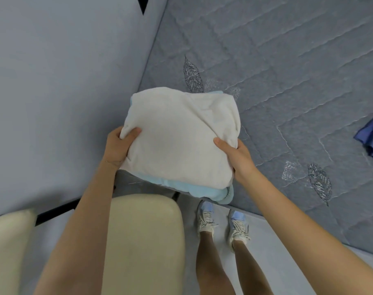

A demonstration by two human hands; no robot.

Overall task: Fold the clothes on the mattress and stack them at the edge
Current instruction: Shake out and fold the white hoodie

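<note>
Head: fingers (pixel 134 132) tight around white garment (pixel 181 133)

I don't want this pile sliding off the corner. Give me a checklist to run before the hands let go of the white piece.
1. Left hand grips the white cloth, thumb on top: ok.
2. Right hand grips its other side: ok.
3. White cloth folded into a compact square: ok.
4. White cloth centred over the light-blue cloth, which shows along the near and far edges: ok.
5. Pile fully supported by the mattress: cannot tell; its near corner looks at or past the edge.
6. All clothes folded: not ok; a blue garment lies crumpled at the right.
</note>
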